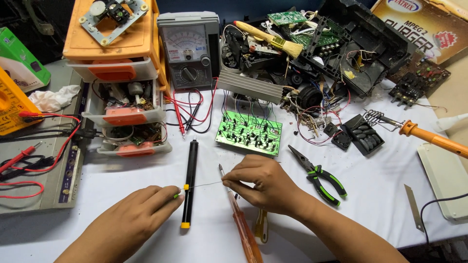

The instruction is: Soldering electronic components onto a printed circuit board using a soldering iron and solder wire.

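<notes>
Across the white tabletop (370,190) my two hands stretch one thin wire (204,184) taut above it, just over the black desoldering pump (189,182). My right hand (261,182) pinches one end, my left hand (141,214) the green-tipped other end. Light, springy, easily kinked, I'd say, so fingertips at the ends suit it. One green circuit board (249,132), one pair of pliers (319,174).

Electronics repair workshop: bench (146,170) crowded with analog multimeter (189,48), green circuit board (249,132), soldering iron (429,138), pliers (319,175) (parts drawers (117,73) too).
</notes>
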